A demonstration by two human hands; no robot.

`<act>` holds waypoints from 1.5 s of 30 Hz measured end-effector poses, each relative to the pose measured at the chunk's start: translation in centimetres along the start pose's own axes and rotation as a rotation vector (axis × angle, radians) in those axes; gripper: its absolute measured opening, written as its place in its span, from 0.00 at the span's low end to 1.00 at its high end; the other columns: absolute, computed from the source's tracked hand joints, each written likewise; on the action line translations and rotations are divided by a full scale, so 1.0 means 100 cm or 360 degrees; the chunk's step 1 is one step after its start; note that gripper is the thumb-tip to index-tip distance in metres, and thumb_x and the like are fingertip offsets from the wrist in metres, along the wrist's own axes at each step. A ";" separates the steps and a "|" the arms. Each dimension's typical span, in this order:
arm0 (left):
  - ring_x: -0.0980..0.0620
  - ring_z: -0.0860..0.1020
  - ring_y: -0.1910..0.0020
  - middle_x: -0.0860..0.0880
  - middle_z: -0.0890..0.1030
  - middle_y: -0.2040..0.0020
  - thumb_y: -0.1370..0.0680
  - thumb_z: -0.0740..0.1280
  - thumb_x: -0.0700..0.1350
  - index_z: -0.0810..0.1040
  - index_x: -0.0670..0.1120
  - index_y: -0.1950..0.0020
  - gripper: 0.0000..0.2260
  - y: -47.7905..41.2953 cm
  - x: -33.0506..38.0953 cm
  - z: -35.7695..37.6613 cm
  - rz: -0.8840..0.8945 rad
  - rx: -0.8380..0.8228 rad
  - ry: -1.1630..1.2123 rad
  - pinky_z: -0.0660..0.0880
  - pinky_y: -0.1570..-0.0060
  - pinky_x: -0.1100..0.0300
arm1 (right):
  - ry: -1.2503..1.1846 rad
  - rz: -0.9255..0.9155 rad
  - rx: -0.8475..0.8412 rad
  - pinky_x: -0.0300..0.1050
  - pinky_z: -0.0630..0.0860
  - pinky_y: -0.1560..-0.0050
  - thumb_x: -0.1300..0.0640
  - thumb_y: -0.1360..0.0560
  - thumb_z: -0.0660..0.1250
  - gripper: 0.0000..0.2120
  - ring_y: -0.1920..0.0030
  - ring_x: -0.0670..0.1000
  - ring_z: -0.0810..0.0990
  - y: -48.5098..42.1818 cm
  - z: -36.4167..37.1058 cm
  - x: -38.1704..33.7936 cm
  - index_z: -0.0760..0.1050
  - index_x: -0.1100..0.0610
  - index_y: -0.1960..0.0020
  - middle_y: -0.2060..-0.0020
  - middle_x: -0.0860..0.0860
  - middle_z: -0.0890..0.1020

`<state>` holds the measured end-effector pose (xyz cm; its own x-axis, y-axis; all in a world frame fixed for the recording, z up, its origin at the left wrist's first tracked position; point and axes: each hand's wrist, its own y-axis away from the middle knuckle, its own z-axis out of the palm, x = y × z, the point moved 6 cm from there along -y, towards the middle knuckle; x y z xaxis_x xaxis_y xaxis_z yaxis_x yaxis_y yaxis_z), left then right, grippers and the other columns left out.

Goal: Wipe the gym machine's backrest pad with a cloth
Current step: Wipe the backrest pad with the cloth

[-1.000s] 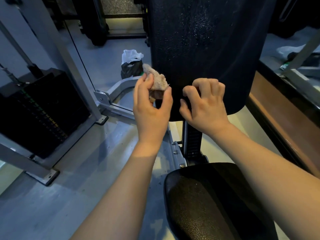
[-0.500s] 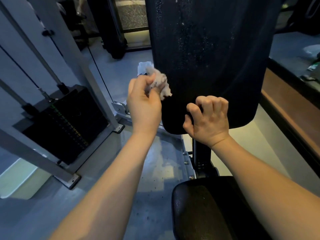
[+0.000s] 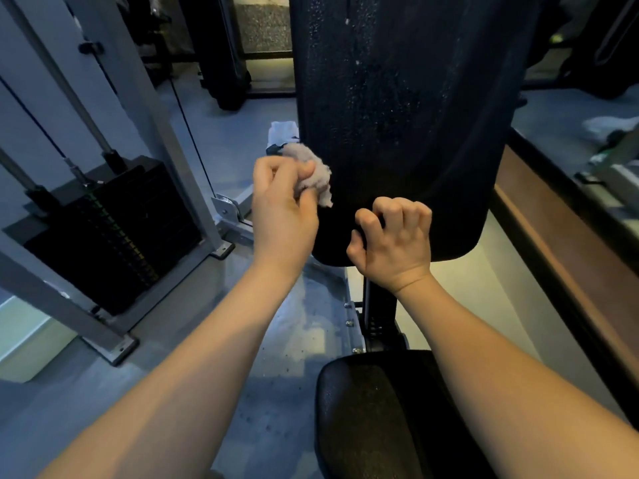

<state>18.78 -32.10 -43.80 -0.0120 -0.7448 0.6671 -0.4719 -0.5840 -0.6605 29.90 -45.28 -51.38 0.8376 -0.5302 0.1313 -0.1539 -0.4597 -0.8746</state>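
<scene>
Cloth (image 3: 313, 178) wadded, pinched in left hand (image 3: 281, 205) at pad (image 3: 397, 115) left edge, low. Right hand (image 3: 394, 243) curled, empty, against pad bottom. Risk: small wad skipping speckled upper face, or slipping from loose pinch.

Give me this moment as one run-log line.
step: wipe pad | left hand: grips cloth at pad's lower left edge | right hand: curled against lower pad, holding nothing | pad: speckled
</scene>
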 end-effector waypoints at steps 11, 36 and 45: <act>0.40 0.74 0.53 0.41 0.78 0.51 0.22 0.67 0.37 0.82 0.44 0.36 0.15 -0.011 0.021 0.002 0.0689 -0.0004 -0.0474 0.75 0.55 0.46 | 0.0030 -0.0008 -0.0052 0.56 0.64 0.45 0.48 0.25 0.63 0.14 0.44 0.59 0.69 -0.002 -0.002 -0.003 0.69 0.52 0.43 0.45 0.54 0.67; 0.40 0.75 0.54 0.40 0.78 0.52 0.23 0.66 0.34 0.83 0.41 0.48 0.08 -0.061 0.072 0.015 0.0925 -0.0058 -0.0565 0.72 0.58 0.53 | -0.0040 0.0051 -0.0154 0.56 0.67 0.43 0.48 0.23 0.64 0.14 0.43 0.59 0.69 -0.001 -0.006 -0.002 0.70 0.52 0.40 0.43 0.53 0.67; 0.43 0.73 0.51 0.43 0.79 0.50 0.24 0.65 0.33 0.83 0.45 0.51 0.10 -0.038 0.062 0.020 0.1059 -0.0423 -0.0566 0.75 0.54 0.50 | -0.0173 0.0087 -0.0285 0.56 0.65 0.40 0.47 0.25 0.65 0.17 0.41 0.59 0.69 -0.004 -0.016 0.001 0.72 0.53 0.40 0.42 0.53 0.69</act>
<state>22.30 -35.18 -37.86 -0.1042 -0.9944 -0.0178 -0.6594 0.0825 -0.7472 29.16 -46.27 -50.26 0.8756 -0.4823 0.0264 -0.2832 -0.5568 -0.7809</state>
